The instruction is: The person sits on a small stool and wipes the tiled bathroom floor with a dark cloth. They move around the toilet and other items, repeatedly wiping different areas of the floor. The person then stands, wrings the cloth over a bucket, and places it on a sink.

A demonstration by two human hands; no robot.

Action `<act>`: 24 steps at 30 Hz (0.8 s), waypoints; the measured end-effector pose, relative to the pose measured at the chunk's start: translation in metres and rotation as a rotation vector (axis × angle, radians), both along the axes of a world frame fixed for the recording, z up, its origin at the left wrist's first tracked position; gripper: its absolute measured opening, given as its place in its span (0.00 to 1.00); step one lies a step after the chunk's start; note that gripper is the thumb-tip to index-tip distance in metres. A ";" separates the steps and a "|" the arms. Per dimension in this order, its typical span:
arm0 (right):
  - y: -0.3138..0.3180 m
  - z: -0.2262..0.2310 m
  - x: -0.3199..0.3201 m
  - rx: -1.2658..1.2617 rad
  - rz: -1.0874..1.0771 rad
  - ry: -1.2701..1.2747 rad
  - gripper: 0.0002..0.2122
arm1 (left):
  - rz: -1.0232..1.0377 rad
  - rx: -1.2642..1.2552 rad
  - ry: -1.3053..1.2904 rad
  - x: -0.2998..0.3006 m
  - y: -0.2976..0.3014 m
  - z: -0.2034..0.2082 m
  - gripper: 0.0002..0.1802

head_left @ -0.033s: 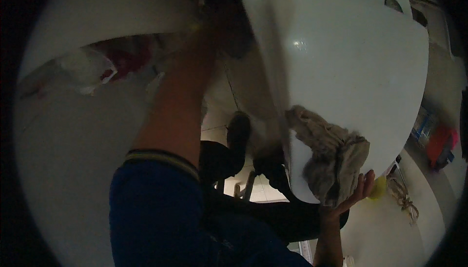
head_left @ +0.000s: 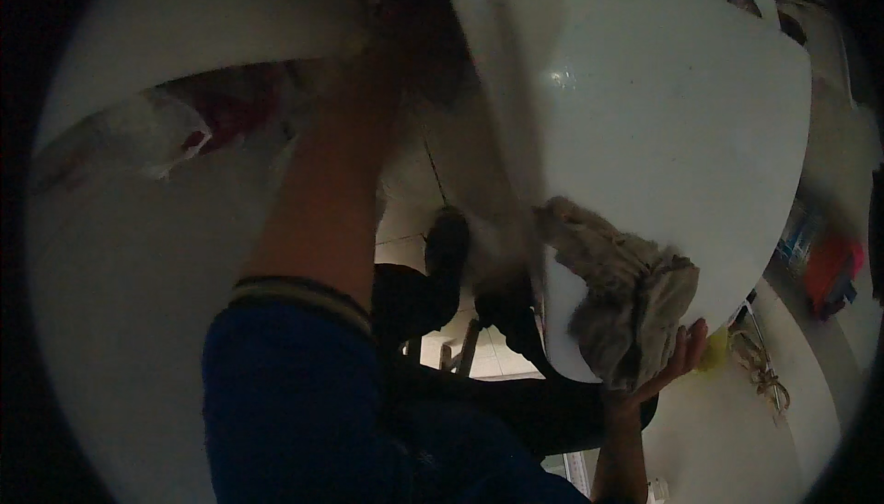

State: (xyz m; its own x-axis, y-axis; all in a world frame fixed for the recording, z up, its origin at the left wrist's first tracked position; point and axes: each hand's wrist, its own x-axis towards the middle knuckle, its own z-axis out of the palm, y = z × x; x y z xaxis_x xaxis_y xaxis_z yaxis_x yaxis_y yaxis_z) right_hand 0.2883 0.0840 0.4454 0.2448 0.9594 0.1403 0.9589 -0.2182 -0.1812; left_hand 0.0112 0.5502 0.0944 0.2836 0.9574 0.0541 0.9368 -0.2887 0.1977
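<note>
Although only an instant separates this moment from the one before, little has altered: the left forearm [head_left: 322, 168] and its blue sleeve [head_left: 290, 384] sit slightly farther left, and the dark shoe [head_left: 447, 237] has slipped the same way, so a small tilt of the head may explain it as well as any reach. The crumpled grey-brown cloth [head_left: 635, 292] has scarcely moved; it lies bunched over the near left part of the large white panel [head_left: 672, 127], one end trailing toward the panel's left side. Nothing suggests that the work has advanced — it looks like a steady pause or a very slow motion.

The right hand [head_left: 677, 361] is at the panel's near edge, its fingers along the near right side of the cloth. Whether they are closed on the fabric, on the panel's edge or only supporting from below, I cannot tell, since the cloth covers part of the hand. The left hand [head_left: 401, 48] is in deep shadow on the far side, left of the panel; its grip cannot be made out either, nor what it touches.

To the left of that forearm, under a pale curved surface [head_left: 230, 16], lies a red item [head_left: 235, 117], now more blurred. To the right of the panel are a red-orange item [head_left: 831, 269] and, nearer, a tangled cord [head_left: 757, 361] beside something yellow [head_left: 715, 353].
</note>
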 end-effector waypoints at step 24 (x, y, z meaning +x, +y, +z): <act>-0.006 -0.005 -0.001 0.182 -0.032 0.061 0.25 | -0.149 -0.415 -0.349 -0.017 -0.175 0.011 0.38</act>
